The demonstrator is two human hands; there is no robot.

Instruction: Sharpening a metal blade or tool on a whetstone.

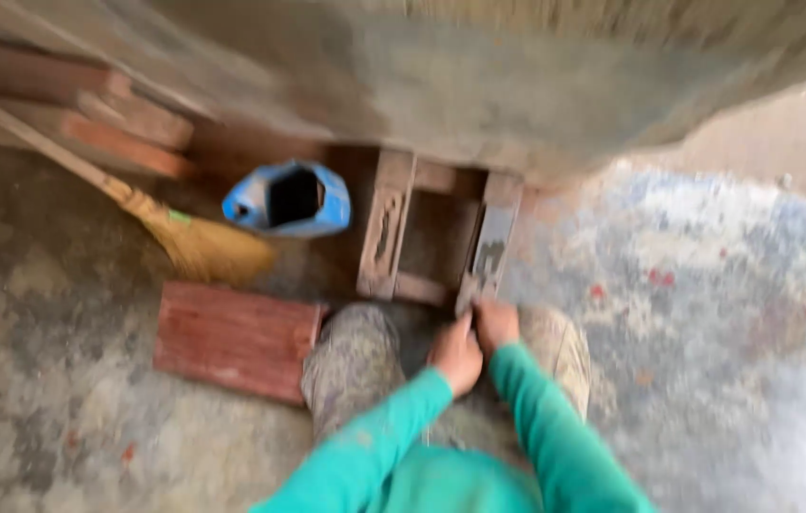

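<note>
Wooden frame (436, 228): ladder-like, two worn side rails joined by crosspieces, lying flat on the concrete floor (726, 313) against the base of the wall (479, 85), directly ahead of my boots.

My right hand (495, 323): fingers curled at the near end of the frame's right rail, touching it; grip too blurred to judge.

My left hand (457, 356): closed loosely, pressed against the right hand, just below that rail end.

Left boot (351, 361): dusty, beside a reddish board (232, 339).

Blue container (291, 198): open-mouthed, left of the frame.

Broom (199, 245): straw head beside the container, handle running up-left.

Stacked timber (89, 114): far left, by the wall.
</note>
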